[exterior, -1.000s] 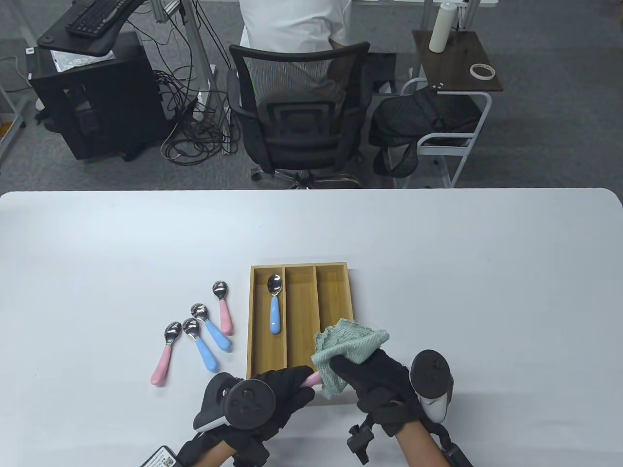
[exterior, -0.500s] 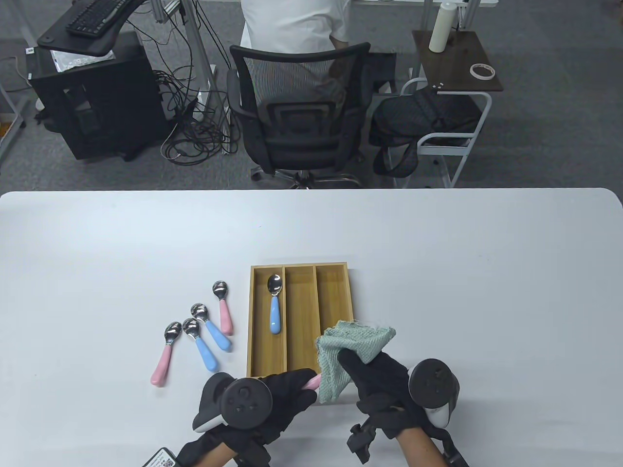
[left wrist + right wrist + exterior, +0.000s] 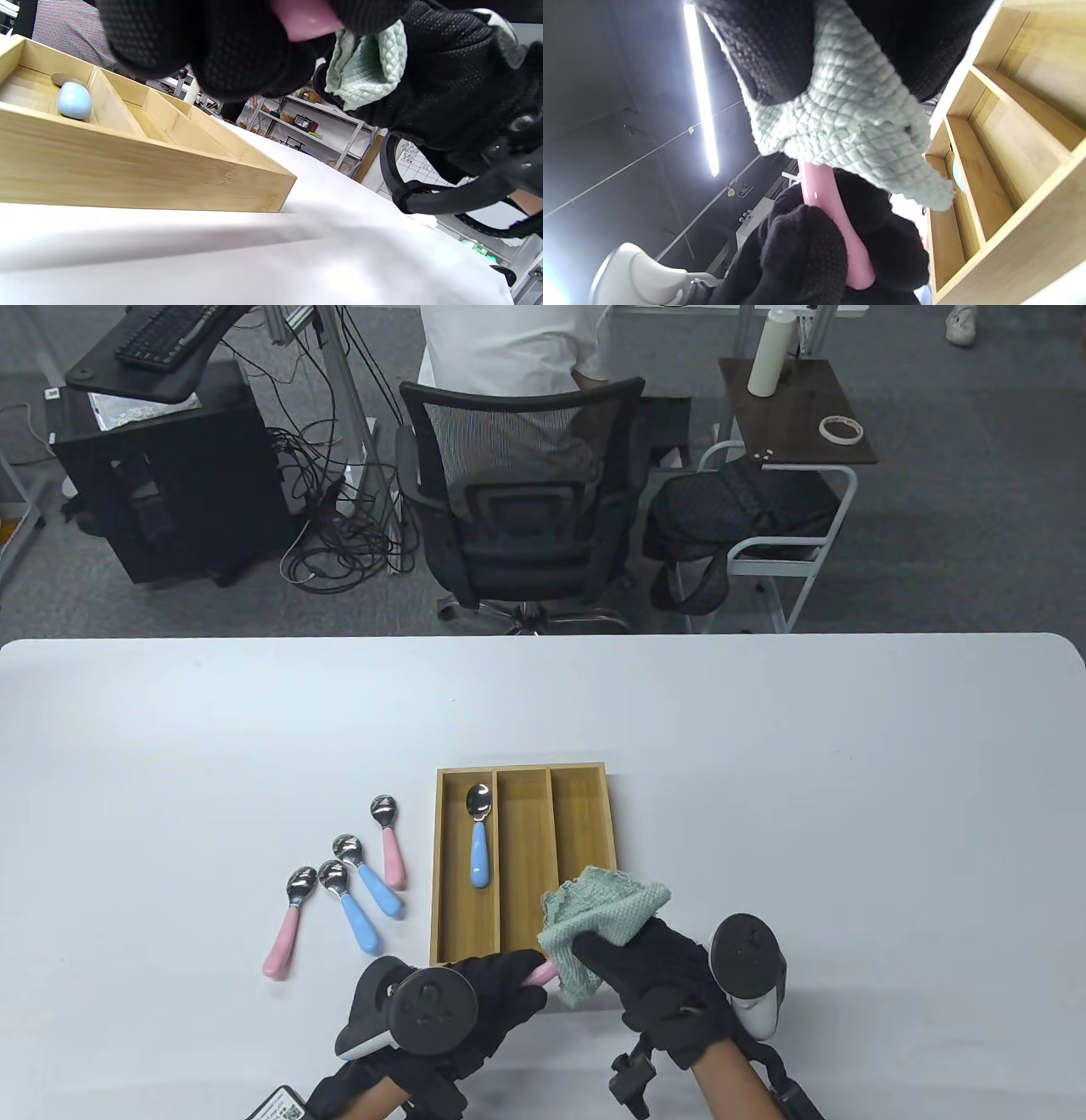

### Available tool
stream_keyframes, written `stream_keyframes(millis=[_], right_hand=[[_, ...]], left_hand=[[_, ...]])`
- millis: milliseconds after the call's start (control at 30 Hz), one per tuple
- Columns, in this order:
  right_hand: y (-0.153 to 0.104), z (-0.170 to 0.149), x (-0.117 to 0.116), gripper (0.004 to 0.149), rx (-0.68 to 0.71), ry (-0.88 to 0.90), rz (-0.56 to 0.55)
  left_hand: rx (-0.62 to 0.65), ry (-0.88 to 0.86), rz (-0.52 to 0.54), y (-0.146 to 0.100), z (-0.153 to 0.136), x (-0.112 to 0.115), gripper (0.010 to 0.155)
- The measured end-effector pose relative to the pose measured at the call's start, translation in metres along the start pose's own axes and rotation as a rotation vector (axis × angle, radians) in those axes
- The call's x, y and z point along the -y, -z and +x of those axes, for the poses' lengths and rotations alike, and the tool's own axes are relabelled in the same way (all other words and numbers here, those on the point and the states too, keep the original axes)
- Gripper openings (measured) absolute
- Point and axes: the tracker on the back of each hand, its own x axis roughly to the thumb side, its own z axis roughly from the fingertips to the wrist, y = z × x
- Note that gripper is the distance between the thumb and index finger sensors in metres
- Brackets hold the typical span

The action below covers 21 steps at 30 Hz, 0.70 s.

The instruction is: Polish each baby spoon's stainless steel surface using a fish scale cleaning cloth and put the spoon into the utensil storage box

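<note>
My left hand (image 3: 501,984) grips the pink handle of a baby spoon (image 3: 540,974) just in front of the wooden storage box (image 3: 451,899). My right hand (image 3: 645,971) pinches the mint fish scale cloth (image 3: 598,912) around the spoon's steel end, which is hidden inside the cloth. The right wrist view shows the cloth (image 3: 848,118) wrapped over the pink handle (image 3: 835,224). In the left wrist view the pink handle end (image 3: 305,19) sits in my gloved fingers beside the cloth (image 3: 365,63). One blue-handled spoon (image 3: 479,836) lies in the box's left compartment.
Several more spoons lie on the white table (image 3: 764,746) left of the box: a pink one (image 3: 387,840), two blue ones (image 3: 366,875) (image 3: 349,906) and another pink one (image 3: 288,923). An office chair (image 3: 517,500) with a seated person stands beyond the table's far edge.
The cloth and my right hand shifted slightly left and back along the spoon, bunching the cloth differently. My left hand stayed in place holding the pink handle.
</note>
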Motion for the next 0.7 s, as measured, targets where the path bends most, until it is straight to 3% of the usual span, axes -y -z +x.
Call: stream_keyframes(millis=[467, 700], right_hand=[[-0.006, 0.013, -0.003, 0.057, 0.072, -0.207, -0.109], [-0.006, 0.014, -0.004, 0.053, 0.080, -0.124, -0.058]], left_hand=[[0.014, 0.016, 0.002, 0.000, 0.003, 0.000, 0.055], [-0.006, -0.044, 0.020, -0.002, -0.002, -0.005, 0.055]])
